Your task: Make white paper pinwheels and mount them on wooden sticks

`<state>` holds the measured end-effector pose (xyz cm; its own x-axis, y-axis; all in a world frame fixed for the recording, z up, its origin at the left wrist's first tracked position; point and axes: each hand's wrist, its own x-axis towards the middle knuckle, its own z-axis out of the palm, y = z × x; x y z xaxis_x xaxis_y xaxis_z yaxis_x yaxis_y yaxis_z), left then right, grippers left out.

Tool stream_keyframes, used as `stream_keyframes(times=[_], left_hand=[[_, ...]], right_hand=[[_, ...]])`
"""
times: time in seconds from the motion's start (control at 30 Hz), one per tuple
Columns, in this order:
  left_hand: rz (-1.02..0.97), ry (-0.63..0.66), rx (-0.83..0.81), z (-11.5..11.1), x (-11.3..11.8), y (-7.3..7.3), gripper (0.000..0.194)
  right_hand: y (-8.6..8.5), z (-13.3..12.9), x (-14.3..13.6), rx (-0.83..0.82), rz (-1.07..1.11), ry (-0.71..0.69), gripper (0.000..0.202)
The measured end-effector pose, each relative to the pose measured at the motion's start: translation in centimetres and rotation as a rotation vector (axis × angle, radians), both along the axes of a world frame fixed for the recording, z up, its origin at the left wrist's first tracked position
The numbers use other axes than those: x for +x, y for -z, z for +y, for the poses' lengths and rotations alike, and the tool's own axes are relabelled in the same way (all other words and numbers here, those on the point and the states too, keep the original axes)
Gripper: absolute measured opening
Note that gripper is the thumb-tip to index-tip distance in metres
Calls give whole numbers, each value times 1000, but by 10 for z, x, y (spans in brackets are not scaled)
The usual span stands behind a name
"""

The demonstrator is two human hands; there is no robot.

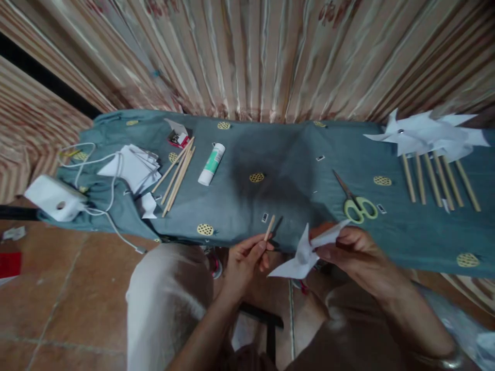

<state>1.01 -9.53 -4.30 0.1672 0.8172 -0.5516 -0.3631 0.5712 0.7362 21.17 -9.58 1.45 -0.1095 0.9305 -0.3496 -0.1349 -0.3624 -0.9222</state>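
Between the thumb and fingers of my left hand (249,257) is a thin wooden stick (269,228), its upper end pointing up and away. My right hand (358,252) pinches a white paper pinwheel (303,257) by one of its blades, just right of the stick; the two are apart. Both hands are at the front edge of the cloth-covered table. Green-handled scissors (353,201) lie beyond my right hand. At the far right, several finished-looking paper pinwheels on sticks (429,135) lie overlapping in a row.
A teal cloth with pineapple prints (286,190) covers the table. On its left are loose wooden sticks (178,180), a glue stick (212,164), a small open red box (179,135), stacked white paper pieces (133,167) and a white device with cables (56,198). A striped curtain (247,56) hangs behind.
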Motion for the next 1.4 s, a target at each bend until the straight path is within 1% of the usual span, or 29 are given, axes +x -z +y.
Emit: stream_keyframes(times=[0.03, 0.1, 0.2, 0.3, 0.4, 0.5, 0.6, 0.67, 0.8, 1.03, 1.23, 1.4], left_hand=[[30, 19, -23, -2, 1, 2, 33], [63, 65, -59, -7, 2, 6, 30], [43, 89, -105, -11, 3, 12, 26], [13, 111, -165, -13, 5, 18, 20], [8, 155, -155, -14, 8, 25, 15], [15, 164, -113, -17, 8, 33, 24], [6, 173, -95, -20, 7, 41, 24], [16, 173, -104, -21, 6, 43, 23], [21, 185, -132, -21, 5, 44, 22], [52, 193, -156, -22, 6, 42, 22], [46, 180, -190, -19, 7, 41, 19], [56, 155, -190, -20, 7, 41, 18]], right_hand=[[2, -3, -3, 22, -46, -22, 13], [5, -8, -11, 88, -165, -25, 10], [11, -15, -21, 254, -355, -47, 9], [15, -18, -26, 396, -517, -116, 13], [19, -19, -27, 463, -655, -125, 19], [26, -18, -26, 554, -713, -101, 21], [35, -15, -27, 639, -697, -86, 28], [40, -14, -27, 662, -681, -81, 32], [44, -11, -28, 678, -669, -72, 31], [45, -9, -29, 650, -686, -70, 30], [48, -8, -28, 675, -689, -80, 34], [45, -8, -30, 657, -698, -97, 36]])
